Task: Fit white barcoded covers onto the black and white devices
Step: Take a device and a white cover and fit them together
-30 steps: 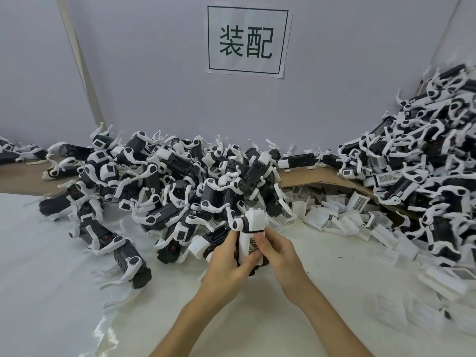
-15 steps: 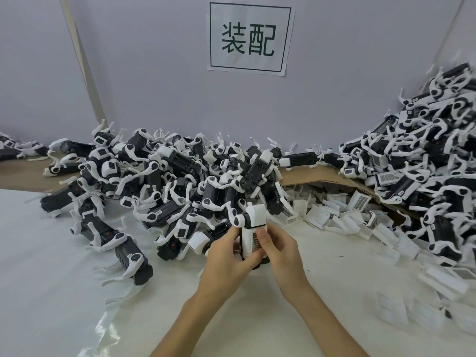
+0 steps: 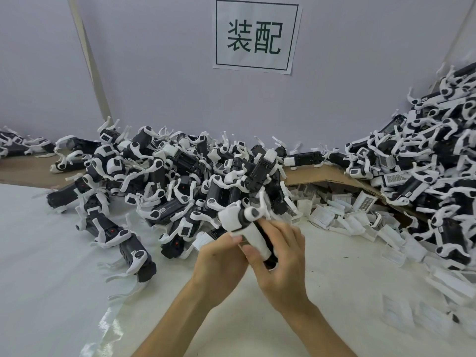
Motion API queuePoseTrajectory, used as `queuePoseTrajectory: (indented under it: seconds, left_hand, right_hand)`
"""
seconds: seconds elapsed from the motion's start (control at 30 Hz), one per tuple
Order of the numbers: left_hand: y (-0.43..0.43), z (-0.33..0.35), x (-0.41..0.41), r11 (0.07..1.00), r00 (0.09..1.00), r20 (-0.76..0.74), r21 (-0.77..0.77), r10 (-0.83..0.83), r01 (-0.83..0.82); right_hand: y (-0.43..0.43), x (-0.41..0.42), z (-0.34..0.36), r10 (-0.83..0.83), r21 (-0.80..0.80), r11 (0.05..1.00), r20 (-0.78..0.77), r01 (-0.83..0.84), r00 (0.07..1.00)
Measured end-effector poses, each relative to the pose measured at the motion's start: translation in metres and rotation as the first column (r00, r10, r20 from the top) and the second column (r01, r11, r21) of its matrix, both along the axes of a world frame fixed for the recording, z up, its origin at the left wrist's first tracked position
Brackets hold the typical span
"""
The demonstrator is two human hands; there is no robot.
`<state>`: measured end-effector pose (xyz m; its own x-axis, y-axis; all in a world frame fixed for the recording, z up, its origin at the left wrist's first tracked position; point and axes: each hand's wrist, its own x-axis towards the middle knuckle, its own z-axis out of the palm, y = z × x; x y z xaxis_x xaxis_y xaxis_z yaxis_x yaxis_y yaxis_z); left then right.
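Device (image 3: 233, 219) had tipped from upright to slanting, head toward the upper left, versus half a second earlier; its barcode face no longer showed. It sat at frame centre, just in front of the pile of devices (image 3: 180, 176). Left hand (image 3: 219, 261) gripped the lower end; right hand (image 3: 280, 258) wrapped the body, thumb across the white cover (image 3: 257, 239). Risk, as judged: uneven thumb pressure could leave one cover edge unlatched, or let it spring off.

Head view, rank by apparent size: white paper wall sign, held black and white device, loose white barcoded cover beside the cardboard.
1. white paper wall sign
2. held black and white device (nearest camera)
3. loose white barcoded cover
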<state>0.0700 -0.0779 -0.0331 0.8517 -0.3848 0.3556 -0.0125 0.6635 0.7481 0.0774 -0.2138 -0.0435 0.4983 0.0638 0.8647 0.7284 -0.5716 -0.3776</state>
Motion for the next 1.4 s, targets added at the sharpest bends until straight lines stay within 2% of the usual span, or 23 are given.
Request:
queuePoseTrajectory:
  seconds: [0.07,0.13,0.2,0.3,0.47,0.63,1.1,1.17,1.23,1.33,1.4]
  left_hand:
    - [0.003,0.002,-0.001,0.996,0.998,-0.067,-0.084,0.002,-0.008]
    - [0.007,0.004,0.000,0.985,0.990,-0.127,-0.147,0.066,-0.085]
    - [0.011,0.003,0.001,0.980,0.985,-0.135,-0.151,0.111,-0.131]
    - [0.011,0.002,0.001,0.987,0.983,-0.139,-0.094,0.120,-0.133]
    - [0.007,0.003,-0.002,0.991,0.988,-0.083,0.030,0.133,-0.131]
    - [0.006,0.001,-0.001,0.990,0.987,-0.086,0.054,0.133,-0.128]
    - [0.003,0.003,-0.002,0.980,0.983,-0.043,0.092,0.180,-0.175]
    - [0.002,0.004,-0.002,0.977,0.980,-0.043,0.096,0.195,-0.190]
    - [0.000,0.004,0.000,0.959,0.966,-0.040,0.142,0.255,-0.247]
    - [-0.004,0.002,0.002,0.889,0.936,0.071,0.295,0.346,-0.351]
    - [-0.006,0.000,0.003,0.822,0.905,0.177,0.377,0.388,-0.426]
  right_hand:
    - [0.003,-0.003,0.002,-0.017,-0.019,1.000,0.025,0.017,1.000]
    - [0.005,-0.005,0.004,-0.008,-0.008,1.000,-0.001,0.008,1.000]
    - [0.007,-0.006,0.004,0.005,-0.031,1.000,-0.023,-0.005,1.000]
    - [0.006,-0.007,0.003,0.007,-0.064,0.998,-0.063,-0.011,0.998]
    - [0.008,-0.006,0.004,-0.017,-0.022,1.000,-0.063,0.016,0.998]
    - [0.010,-0.005,0.002,-0.048,0.001,0.999,0.036,0.048,0.998]
    - [0.011,-0.006,-0.001,-0.047,-0.008,0.999,0.051,0.048,0.998]
    - [0.011,-0.006,0.000,-0.012,-0.009,1.000,-0.005,0.012,1.000]
    - [0.008,-0.005,0.004,0.120,0.111,0.989,-0.176,-0.101,0.977]
    - [-0.001,0.004,0.012,0.417,0.446,0.871,-0.453,-0.204,0.788]
    - [-0.011,0.010,0.013,0.514,0.521,0.825,-0.529,-0.219,0.676]
